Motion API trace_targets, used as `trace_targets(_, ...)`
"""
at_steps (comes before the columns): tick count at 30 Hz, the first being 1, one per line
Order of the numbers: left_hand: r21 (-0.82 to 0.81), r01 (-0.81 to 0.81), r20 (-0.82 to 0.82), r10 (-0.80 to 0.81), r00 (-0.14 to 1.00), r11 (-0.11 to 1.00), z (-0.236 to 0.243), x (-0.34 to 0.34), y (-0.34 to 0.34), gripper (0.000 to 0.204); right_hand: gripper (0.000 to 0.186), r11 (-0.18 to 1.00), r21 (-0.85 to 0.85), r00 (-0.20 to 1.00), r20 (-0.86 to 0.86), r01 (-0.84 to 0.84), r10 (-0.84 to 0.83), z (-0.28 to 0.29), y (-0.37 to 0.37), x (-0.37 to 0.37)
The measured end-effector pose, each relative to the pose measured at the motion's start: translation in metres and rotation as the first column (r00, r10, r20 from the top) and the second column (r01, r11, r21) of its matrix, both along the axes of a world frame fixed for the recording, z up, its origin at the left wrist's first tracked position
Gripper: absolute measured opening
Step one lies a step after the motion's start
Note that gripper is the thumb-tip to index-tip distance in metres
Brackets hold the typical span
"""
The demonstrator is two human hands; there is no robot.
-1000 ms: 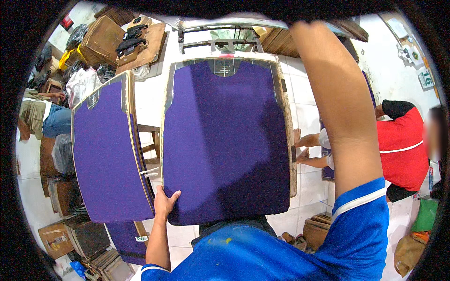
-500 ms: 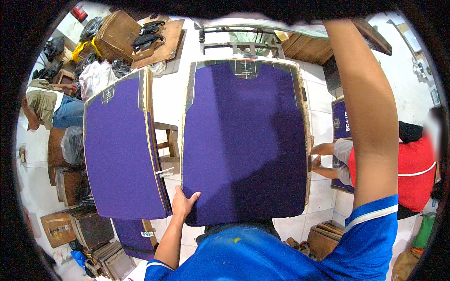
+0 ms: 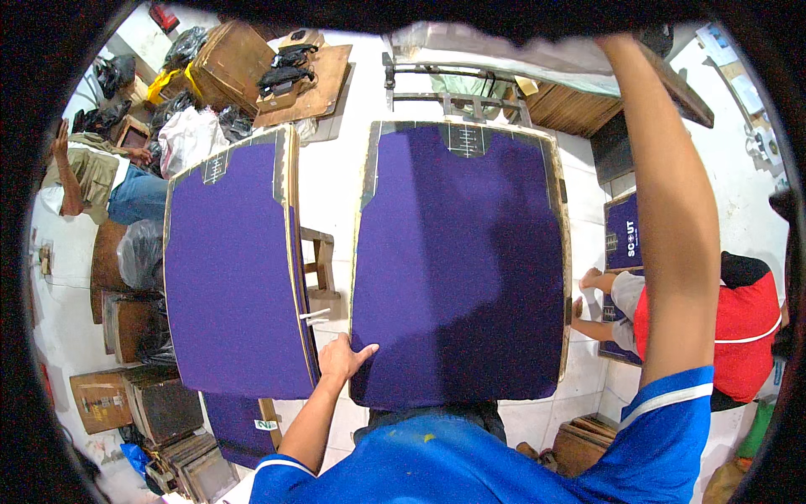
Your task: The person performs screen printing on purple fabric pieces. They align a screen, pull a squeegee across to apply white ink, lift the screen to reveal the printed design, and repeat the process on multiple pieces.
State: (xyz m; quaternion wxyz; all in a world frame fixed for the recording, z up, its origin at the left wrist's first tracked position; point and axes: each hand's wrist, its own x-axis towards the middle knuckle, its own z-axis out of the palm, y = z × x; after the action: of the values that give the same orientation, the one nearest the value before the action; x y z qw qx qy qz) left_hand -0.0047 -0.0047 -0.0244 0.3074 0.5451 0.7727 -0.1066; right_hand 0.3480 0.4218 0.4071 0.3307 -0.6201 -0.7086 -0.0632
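A large board covered with dark purple cloth (image 3: 457,277) lies in front of me, with dark, white-lined bands along its far edge and upper corners. My left hand (image 3: 342,361) grips its left edge near the close corner, thumb on top and fingers at the side, partly hidden. The bare right arm stretches far up and forward. My right hand (image 3: 617,44) reaches the top of the picture by a pale, covered surface (image 3: 504,50); its fingers are lost in the dark rim. My body's shadow falls over the board's right side.
A second stack of purple-covered boards (image 3: 235,277) stands left, with a wooden stool (image 3: 319,260) between. At the right a person in red (image 3: 747,328) sits by more purple boards (image 3: 621,231). Another person (image 3: 96,181) is far left, near bags and cardboard (image 3: 227,67).
The whole scene has shifted a little right and down in the picture as my head turned. My left hand stays on the board's edge, and the right arm remains stretched up.
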Motion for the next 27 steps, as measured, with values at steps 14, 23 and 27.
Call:
trace_targets(14, -0.316, -0.759, 0.947, 0.138, -0.291, 0.569, 0.128, 0.185, 0.136, 0.047, 0.063, 0.986, 0.021, 0.984, 0.076, -0.163, 0.161, -0.273, -0.205, 0.009)
trace_targets(23, -0.413, -0.677, 0.749, 0.65, 0.127, 0.609, -0.016, 0.134, 0.125, 0.026, 0.028, 0.844, -0.436, 0.909, 0.12, -0.314, 0.4, -0.394, -0.178, 0.018)
trace_targets(27, 0.527, -0.279, 0.186, 0.211, 0.96, 0.803, -0.004, 0.128, 0.124, 0.056, 0.025, 0.754, -0.529, 0.868, 0.063, -0.39, 0.493, -0.387, -0.153, 0.023)
